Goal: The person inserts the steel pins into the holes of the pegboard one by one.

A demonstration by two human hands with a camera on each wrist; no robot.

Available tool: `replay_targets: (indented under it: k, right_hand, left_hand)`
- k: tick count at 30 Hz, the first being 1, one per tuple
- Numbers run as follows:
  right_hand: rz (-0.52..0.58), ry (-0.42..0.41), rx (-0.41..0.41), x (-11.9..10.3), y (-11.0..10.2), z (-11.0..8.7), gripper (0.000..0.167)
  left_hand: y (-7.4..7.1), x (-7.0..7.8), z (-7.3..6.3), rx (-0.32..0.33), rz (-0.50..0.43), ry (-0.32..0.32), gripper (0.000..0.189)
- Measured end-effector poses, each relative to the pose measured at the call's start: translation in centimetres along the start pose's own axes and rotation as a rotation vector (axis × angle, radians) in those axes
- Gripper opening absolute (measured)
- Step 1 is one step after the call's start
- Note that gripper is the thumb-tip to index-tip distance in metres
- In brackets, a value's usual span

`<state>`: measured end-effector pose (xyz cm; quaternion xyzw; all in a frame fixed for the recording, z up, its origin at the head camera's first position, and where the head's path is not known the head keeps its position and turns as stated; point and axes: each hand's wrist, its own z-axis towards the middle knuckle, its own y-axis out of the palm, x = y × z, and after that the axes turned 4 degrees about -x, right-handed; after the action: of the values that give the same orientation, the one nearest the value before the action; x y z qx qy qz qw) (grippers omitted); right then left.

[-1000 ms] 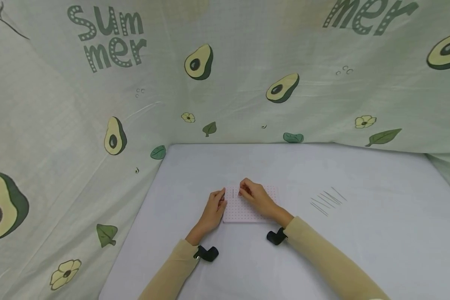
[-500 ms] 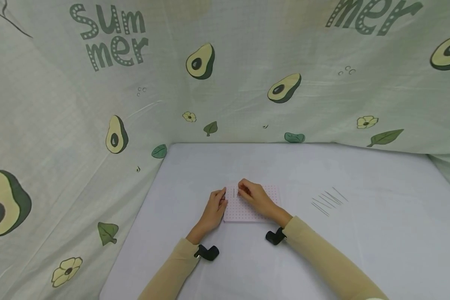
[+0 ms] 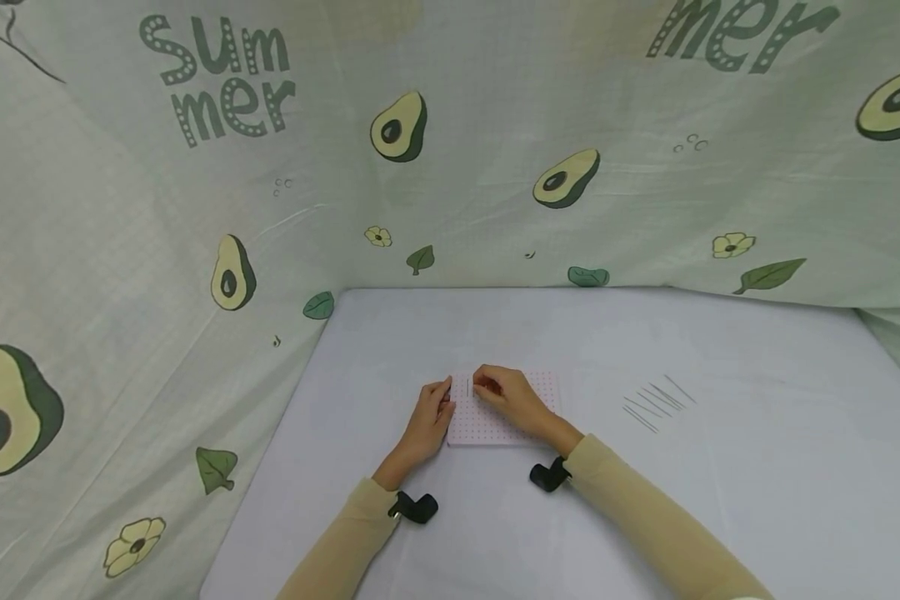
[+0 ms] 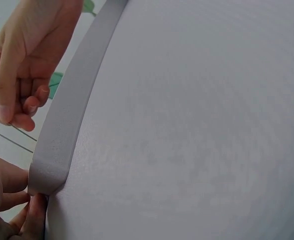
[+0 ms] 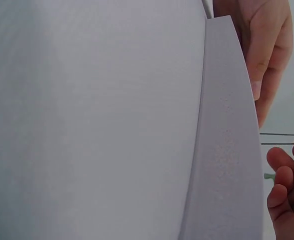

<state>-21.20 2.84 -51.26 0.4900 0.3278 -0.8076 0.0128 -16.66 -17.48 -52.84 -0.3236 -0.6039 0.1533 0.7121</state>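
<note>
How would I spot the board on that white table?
On the white table, find the person's left grip. It holds one end of a pale pink, rectangular board, partly hidden by the right grip. Unlike the thin loose sticks to the right, the board is broad and patterned with rows of small dots.

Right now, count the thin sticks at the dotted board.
2: one stick stands near the left edge of the board; the right hand pinches the other stick. More may be hidden.
</note>
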Motion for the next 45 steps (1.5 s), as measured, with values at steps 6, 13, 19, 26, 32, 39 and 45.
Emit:
replay_targets:
  k: [6, 13, 19, 26, 32, 39, 45]
  right_hand:
    - [0.017, 0.025, 0.015, 0.0, 0.0, -0.2, 0.006]
    - [0.027, 0.073, 0.081, -0.1, -1.1, -0.5, 0.007]
    - [0.039, 0.119, 0.167, 0.1, -2.5, -0.7, 0.006]
    - [0.034, 0.195, 0.252, 0.3, -4.3, -1.4, 0.008]
    - [0.053, 0.227, 0.278, 0.7, -5.9, -2.2, 0.010]
    - [0.059, 0.244, 0.302, 0.7, -7.5, -3.3, 0.013]
    - [0.035, 0.273, 0.329, 1.1, -8.8, -4.7, 0.013]
  left_hand:
    - [0.2, -0.1, -0.2, 0.005, 0.006, -0.002, 0.050]
    - [0.2, 0.0, -0.4, 0.003, 0.014, 0.004, 0.050]
    - [0.2, 0.0, -0.3, 0.005, 0.025, -0.013, 0.050]
    - [0.1, 0.3, -0.4, -0.003, 0.018, -0.008, 0.050]
    - [0.1, 0.3, -0.3, -0.006, 0.020, -0.012, 0.050]
    - [0.1, 0.2, -0.2, -0.003, 0.016, -0.014, 0.049]
    - [0.1, 0.3, -0.2, -0.008, 0.001, -0.026, 0.050]
